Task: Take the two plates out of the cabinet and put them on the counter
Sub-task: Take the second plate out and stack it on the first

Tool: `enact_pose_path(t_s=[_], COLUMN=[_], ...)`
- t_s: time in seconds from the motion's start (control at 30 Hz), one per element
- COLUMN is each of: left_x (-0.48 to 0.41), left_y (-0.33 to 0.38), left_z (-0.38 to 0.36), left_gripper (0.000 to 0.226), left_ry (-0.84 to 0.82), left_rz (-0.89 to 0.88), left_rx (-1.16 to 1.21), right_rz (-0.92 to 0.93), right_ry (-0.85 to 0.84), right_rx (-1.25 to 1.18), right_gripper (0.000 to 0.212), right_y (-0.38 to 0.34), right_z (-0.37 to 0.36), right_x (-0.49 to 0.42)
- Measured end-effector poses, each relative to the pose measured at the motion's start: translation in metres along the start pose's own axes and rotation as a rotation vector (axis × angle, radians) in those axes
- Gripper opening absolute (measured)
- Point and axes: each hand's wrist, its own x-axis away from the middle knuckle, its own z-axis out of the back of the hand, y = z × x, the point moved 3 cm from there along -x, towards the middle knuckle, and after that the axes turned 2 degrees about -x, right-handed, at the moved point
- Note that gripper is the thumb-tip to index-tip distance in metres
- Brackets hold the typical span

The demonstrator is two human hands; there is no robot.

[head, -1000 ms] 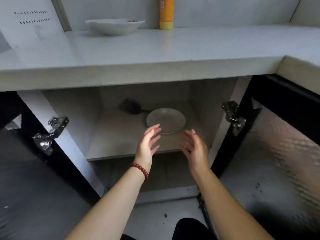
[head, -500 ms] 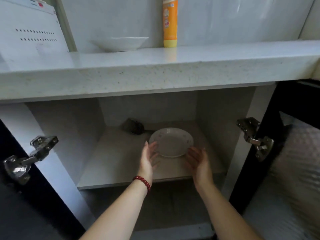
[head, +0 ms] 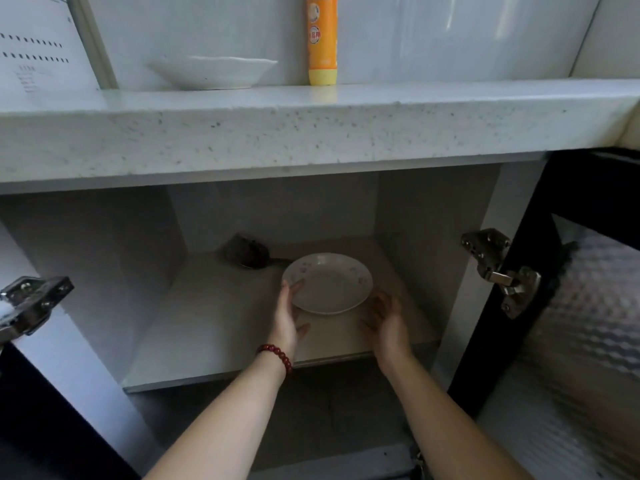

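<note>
Plate (head: 329, 284): white, lying flat on the cabinet shelf (head: 207, 327).
Left hand (head: 287, 315): grip released, fingers spread, fingertips touching the plate's left rim.
Right hand (head: 386, 317): grip released, palm turned inward, just beside the plate's right edge.
Table (head: 311, 133): carries a white dish (head: 213, 72) and an orange bottle (head: 322, 39).

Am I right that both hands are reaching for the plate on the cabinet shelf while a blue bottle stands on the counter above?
Not quite: in the head view the bottle on the counter is orange and yellow. Both hands, left hand and right hand, do reach for the plate on the shelf.
</note>
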Motion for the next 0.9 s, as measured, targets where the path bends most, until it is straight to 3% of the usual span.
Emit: enact_pose_path(t_s=[0.33, 0.73, 0.9], left_x=[-0.012, 0.03, 0.038], left_y=[-0.002, -0.009, -0.008], left_z=[0.008, 0.021, 0.024], left_gripper=[0.055, 0.061, 0.063], left_ry=[0.002, -0.002, 0.051], left_rz=[0.034, 0.032, 0.052], left_rx=[0.054, 0.105, 0.056], right_rz=[-0.069, -0.097, -0.113], right_ry=[-0.07, -0.082, -0.015], right_rx=[-0.037, -0.129, -0.166], right_gripper=[0.054, 0.056, 0.056], right_y=[0.004, 0.012, 0.01], right_z=[-0.005, 0.01, 0.017], right_x=[-0.007, 0.024, 0.025])
